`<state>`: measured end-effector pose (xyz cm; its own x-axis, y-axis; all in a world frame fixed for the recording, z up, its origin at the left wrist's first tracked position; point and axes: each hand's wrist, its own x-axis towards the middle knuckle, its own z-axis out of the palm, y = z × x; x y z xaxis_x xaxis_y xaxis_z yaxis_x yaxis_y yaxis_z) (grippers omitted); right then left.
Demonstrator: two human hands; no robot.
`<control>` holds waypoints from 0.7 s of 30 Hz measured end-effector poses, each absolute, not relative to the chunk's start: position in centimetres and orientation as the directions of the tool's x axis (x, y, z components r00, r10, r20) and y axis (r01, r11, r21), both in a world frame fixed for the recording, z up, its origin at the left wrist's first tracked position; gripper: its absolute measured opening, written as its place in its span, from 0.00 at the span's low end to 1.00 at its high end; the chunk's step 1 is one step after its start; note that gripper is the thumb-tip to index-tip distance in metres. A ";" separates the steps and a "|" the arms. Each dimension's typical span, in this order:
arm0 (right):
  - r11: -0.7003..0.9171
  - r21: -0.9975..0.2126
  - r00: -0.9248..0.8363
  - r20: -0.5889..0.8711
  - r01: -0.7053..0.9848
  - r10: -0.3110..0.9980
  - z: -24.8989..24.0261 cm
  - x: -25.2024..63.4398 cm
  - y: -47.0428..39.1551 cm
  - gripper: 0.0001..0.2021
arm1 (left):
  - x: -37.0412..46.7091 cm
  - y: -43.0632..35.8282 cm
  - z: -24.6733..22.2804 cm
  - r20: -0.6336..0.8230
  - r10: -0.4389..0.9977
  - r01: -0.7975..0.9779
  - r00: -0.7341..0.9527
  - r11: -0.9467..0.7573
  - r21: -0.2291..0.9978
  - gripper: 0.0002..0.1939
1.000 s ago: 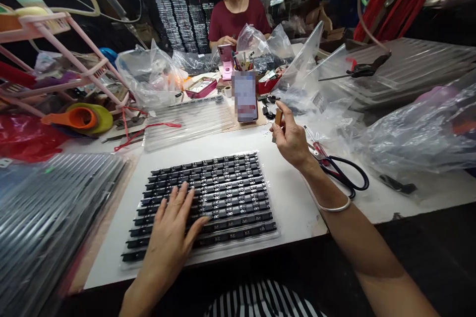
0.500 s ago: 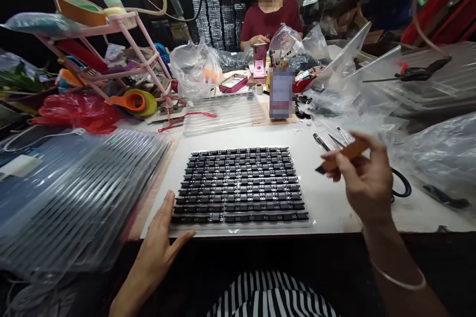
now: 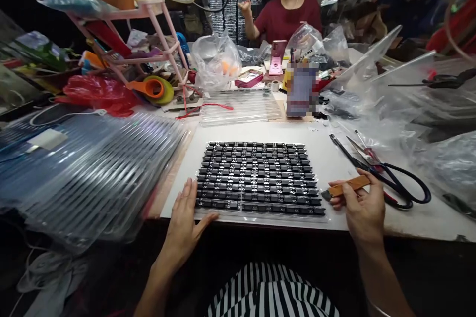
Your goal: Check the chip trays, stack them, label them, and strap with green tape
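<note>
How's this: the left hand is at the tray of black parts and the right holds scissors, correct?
Not quite: the head view shows the right hand holding an orange-brown tool, while the scissors lie on the table. The left hand is at the tray of black parts.

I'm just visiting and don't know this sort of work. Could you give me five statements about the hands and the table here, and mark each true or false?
1. The right hand holds a brown-handled tool. True.
2. The left hand is holding the scissors. False: the scissors lie on the table, and that hand is at the left side of the clear tray.
3. The tray carries rows of black parts. True.
4. The red plastic bag is on the right side of the scene. False: the red plastic bag is on the left, near the pink rack.
5. The person across the table wears a maroon top. True.
</note>
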<state>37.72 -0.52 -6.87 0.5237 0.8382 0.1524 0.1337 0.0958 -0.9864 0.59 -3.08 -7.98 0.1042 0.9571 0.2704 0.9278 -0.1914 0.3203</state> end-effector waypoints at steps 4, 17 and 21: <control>0.103 -0.983 0.560 0.172 0.154 0.810 -7.4 37.5 -0.6 0.30 | 0.8 -3.3 -7.9 0.280 0.948 0.941 0.152 -0.225 0.252 0.39; 0.015 -0.972 0.601 0.159 0.237 0.783 -6.1 36.4 -1.0 0.32 | 0.3 -2.4 -6.6 0.214 0.973 0.868 0.086 -0.179 0.464 0.42; 0.032 -0.975 0.603 0.161 0.218 0.781 -6.4 36.7 -0.9 0.38 | -0.2 0.4 -5.9 0.179 0.981 0.859 0.073 -0.153 0.489 0.38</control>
<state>36.65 -0.94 -6.43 0.6033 0.7811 0.1609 0.2184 0.0323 -0.9753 -0.25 0.39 -5.94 0.0730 0.9811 0.1791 0.8587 -0.1532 0.4891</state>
